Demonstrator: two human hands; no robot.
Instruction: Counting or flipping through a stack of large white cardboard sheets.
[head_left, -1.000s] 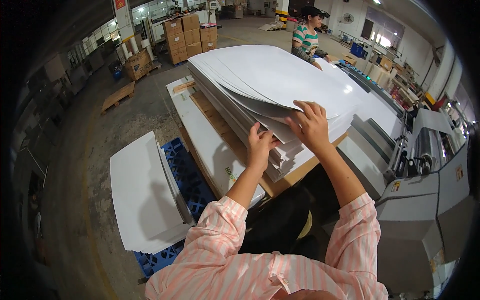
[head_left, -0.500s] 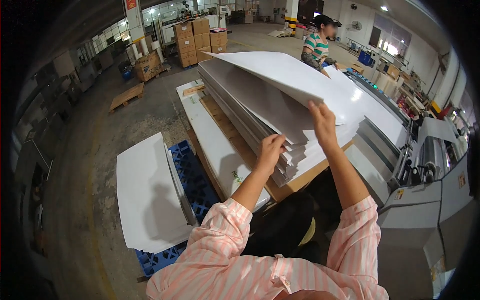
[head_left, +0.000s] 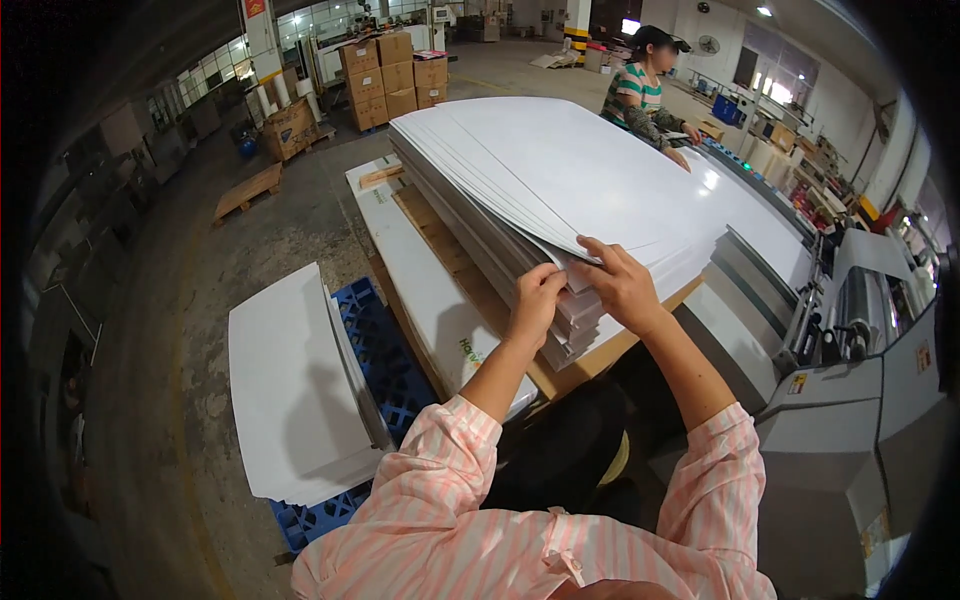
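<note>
A tall stack of large white sheets (head_left: 560,160) stands in front of me, its near corner under my hands. My left hand (head_left: 537,302) is closed at that corner, thumb and finger pinching the edges of some sheets below the top ones. Just right of it, my right hand (head_left: 622,288) is curled over the corner, fingers on the top sheets and thumb tucked toward the edge. Several upper sheets are slightly fanned along the left side and bow up a little. How many sheets each hand grips is hidden.
At the left, a lower pile of white sheets (head_left: 290,380) lies on a blue plastic pallet (head_left: 365,330). A grey machine (head_left: 820,420) with rollers stands on the right. Across the stack a person (head_left: 640,95) works at the machine. Cardboard boxes (head_left: 380,75) stand farther back.
The raised upper sheets have come down onto the stack. My right hand has moved down and left, close to my left hand. The other person's arm now reaches farther over the sheets.
</note>
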